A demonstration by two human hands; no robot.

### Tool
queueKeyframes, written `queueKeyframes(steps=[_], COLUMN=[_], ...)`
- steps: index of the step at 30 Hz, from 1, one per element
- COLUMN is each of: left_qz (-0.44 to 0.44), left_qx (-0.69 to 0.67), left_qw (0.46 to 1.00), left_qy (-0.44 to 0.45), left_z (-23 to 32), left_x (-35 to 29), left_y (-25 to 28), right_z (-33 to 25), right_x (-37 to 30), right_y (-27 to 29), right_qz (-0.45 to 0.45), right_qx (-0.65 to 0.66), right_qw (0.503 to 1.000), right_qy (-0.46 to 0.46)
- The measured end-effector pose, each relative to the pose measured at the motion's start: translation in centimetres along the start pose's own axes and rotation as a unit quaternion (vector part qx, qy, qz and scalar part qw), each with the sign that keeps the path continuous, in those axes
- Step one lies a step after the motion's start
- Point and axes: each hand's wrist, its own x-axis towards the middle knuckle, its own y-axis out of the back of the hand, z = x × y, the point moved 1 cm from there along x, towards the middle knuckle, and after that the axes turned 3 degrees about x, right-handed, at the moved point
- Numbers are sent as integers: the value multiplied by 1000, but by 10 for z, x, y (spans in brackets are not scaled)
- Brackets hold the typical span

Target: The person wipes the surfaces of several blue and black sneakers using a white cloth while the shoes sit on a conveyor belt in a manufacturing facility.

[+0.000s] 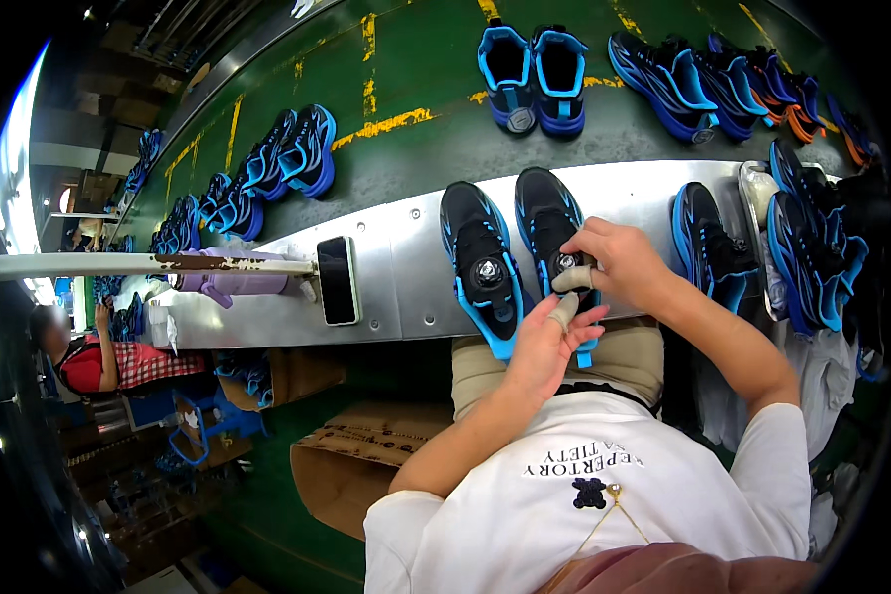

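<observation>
A pair of black-and-blue sneakers lies on the metal ledge before me, toes pointing away. On the left sneaker [475,247], a round lacing dial [488,271] sits on the tongue. My right hand [619,262] bends over the right sneaker [546,203], its fingers closed around the dial on the tongue. Close to this shoe's collar is my left hand [549,337], palm turned up and fingers apart, with nothing visible in it. Pale covers wrap a finger or thumb on each hand. Both hands partly hide the right sneaker's opening.
A green conveyor belt [406,163] carries several sneakers beyond the ledge [406,238]. Left on the ledge are a phone [338,280] and a purple bottle [238,277], below a white bar [119,265]. More sneakers [708,243] stand at right. A cardboard box [342,475] is below; a person [119,366] sits far left.
</observation>
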Motion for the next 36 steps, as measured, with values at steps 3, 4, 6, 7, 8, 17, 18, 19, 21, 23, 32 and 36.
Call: queueKeyframes(steps=[3, 4, 6, 7, 8, 17, 18, 19, 21, 23, 32, 36], left_qz=[-7, -5, -6, -10, 0, 6, 5, 21, 21, 8, 4, -54], left_qx=[16, 11, 20, 27, 32, 38, 40, 36, 50, 47, 36, 369], left_qw=[1000, 1000, 1000, 999, 999, 999, 999, 999, 998, 999, 999, 921], left_qy=[-8, -10, -11, -13, -7, 19, 16, 25, 29, 22, -11, 116], left_z=[2, 1, -2, -3, -4, -2, -1, -4, -2, 1, -10, 45], left_x=[3, 3, 7, 8, 7, 8, 7, 7, 5, 5, 9, -15], left_y=[0, -1, 1, 1, 1, -4, -6, -4, -6, -8, -13, -25], right_z=[-2, 0, 6, 5, 0, 13, 6, 2, 1, 7, 0, 16], right_x=[8, 8, 9, 4, -1, 3, -3, -9, -12, 0, -18, -11], right_y=[14, 15, 12, 7, 2, 8, 3, -3, -6, 7, -13, 1], right_qz=[-46, -62, -55, -56, -52, -68, -13, 34, 63, -3, 89, 30], right_qx=[50, 62, 62, 62, 27, 50, -4, -35, -22, 30, 43, 102], right_qw=[996, 996, 996, 996, 998, 996, 1000, 999, 997, 1000, 992, 994], right_qy=[-55, -13, 44, 40, -33, 16, -3, -11, -27, 1, -73, -31])
